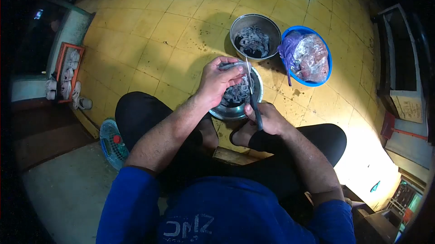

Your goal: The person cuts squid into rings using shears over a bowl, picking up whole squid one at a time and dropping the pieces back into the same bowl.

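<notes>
My left hand (218,81) is closed around a slick grey squid piece (230,66), held over a steel bowl (259,91). In my right hand (270,119) is a knife (257,113), gripped by its black handle. Its narrow blade points up and away from me, overlapping the far rim of the bowl and passing close beside my left fingertips. Grey ring-like pieces (235,93) lie in the steel bowl, partly hidden by my left hand. The bowl stands on the floor between my feet.
Just beyond is a second metal bowl (270,23) with grey pieces in dark liquid. Beside it, a blue basin (329,58) holds clear and purple plastic bags (312,58). A green plastic basket (108,146) stands by my left knee. An orange rack (61,62) with shoes is at far left.
</notes>
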The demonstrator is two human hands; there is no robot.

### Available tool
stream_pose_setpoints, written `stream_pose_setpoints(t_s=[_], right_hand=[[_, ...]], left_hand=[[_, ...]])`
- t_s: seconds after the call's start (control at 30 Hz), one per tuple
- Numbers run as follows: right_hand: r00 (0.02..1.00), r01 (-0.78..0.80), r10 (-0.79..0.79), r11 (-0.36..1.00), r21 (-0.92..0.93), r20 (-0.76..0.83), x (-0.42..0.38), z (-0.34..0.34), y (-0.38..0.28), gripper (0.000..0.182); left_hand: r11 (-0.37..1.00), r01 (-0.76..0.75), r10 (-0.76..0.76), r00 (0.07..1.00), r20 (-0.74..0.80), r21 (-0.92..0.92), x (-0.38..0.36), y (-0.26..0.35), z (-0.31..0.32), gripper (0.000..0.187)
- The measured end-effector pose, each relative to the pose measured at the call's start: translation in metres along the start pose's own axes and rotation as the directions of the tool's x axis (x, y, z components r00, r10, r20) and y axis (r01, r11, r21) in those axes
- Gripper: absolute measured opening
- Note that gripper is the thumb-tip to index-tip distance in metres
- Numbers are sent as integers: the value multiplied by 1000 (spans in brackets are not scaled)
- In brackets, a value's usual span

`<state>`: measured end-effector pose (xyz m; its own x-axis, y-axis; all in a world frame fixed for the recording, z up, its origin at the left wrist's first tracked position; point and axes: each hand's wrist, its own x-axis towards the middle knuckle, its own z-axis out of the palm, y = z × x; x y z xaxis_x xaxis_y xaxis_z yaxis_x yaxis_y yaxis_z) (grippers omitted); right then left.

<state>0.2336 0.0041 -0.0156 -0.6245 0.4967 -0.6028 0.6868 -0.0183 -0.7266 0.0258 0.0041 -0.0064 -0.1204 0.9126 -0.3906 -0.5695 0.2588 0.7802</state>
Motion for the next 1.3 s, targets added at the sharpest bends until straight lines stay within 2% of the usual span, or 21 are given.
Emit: stream_pose_setpoints(t_s=[0.07,0.2,0.27,0.37,0.43,0.53,0.6,0.67,0.73,0.8,0.93,0.97,1.07,1.17,1.3], right_hand=[[998,26,-28,999,-18,-61,0,2,-1,89],[998,-15,14,1000,-12,-67,-2,2,-3,87],[991,-7,9,1000,13,-136,-3,5,-1,75],[994,-15,6,997,-75,-112,-6,5,-8,83],[992,9,-16,998,-58,-122,-7,4,-7,77],[992,49,-48,999,3,-119,-7,7,-6,71],[993,65,-60,997,48,-105,-7,14,1,69],[998,41,-38,997,64,-48,-10,27,13,66],[999,25,-24,1000,16,-25,-28,24,-6,72],[997,-64,58,991,116,56,-36,27,-11,71],[998,-50,51,997,55,-26,-22,31,-7,68],[997,-68,71,990,120,-21,-24,29,-11,66],[997,-70,77,974,214,-24,-16,34,8,64],[996,-57,65,992,116,-67,-13,26,5,63],[998,-40,47,988,150,-41,-6,30,13,67]], left_hand=[[1000,-2,2,1000,5,5,-1,-2,1,27],[997,-47,46,999,16,64,4,-5,-3,22],[996,-55,54,998,14,63,6,-3,-5,20],[996,-59,57,998,26,70,10,-3,-11,18],[995,-57,54,998,37,78,10,3,-15,17],[989,-7,-5,997,80,145,5,8,-19,16],[962,38,-76,988,132,270,-9,5,-17,17],[950,74,-104,991,82,303,-25,4,-15,17],[958,101,-105,994,0,269,-36,3,-17,16],[949,136,-128,991,-44,285,-41,3,-17,17],[915,197,-205,979,-14,352,-36,-8,-18,17],[898,204,-229,973,20,390,-32,-10,-16,17],[925,218,-215,976,-46,311,-26,-12,-15,18],[941,231,-222,973,-64,249,-22,-11,-18,19],[980,171,-155,976,-151,97,-16,-3,-17,24]])
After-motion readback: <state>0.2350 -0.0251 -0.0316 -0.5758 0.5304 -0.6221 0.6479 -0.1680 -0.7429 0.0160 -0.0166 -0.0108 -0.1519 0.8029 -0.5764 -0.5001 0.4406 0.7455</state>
